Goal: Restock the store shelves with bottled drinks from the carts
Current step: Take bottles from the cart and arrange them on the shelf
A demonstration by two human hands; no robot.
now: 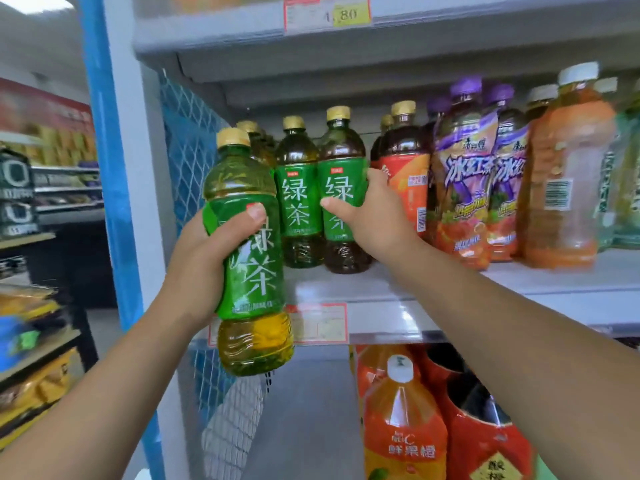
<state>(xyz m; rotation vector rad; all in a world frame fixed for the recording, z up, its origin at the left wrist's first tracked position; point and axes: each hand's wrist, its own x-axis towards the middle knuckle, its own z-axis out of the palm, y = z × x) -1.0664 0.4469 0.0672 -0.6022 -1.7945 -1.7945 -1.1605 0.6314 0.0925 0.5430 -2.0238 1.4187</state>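
Currently my left hand (pixel 199 261) is wrapped around a green tea bottle (pixel 247 251), held upright at frame centre-left, in front of the shelf (pixel 519 289) edge. My right hand (pixel 372 216) grips the label of another green tea bottle (pixel 341 188) standing on the shelf, frame centre, beside a matching one (pixel 299 192). Red and purple tea bottles (pixel 464 174) stand to the right.

left hand (pixel 204 258) grips green tea bottle (pixel 249 258) | right hand (pixel 374 216) on shelved bottle (pixel 341 192)
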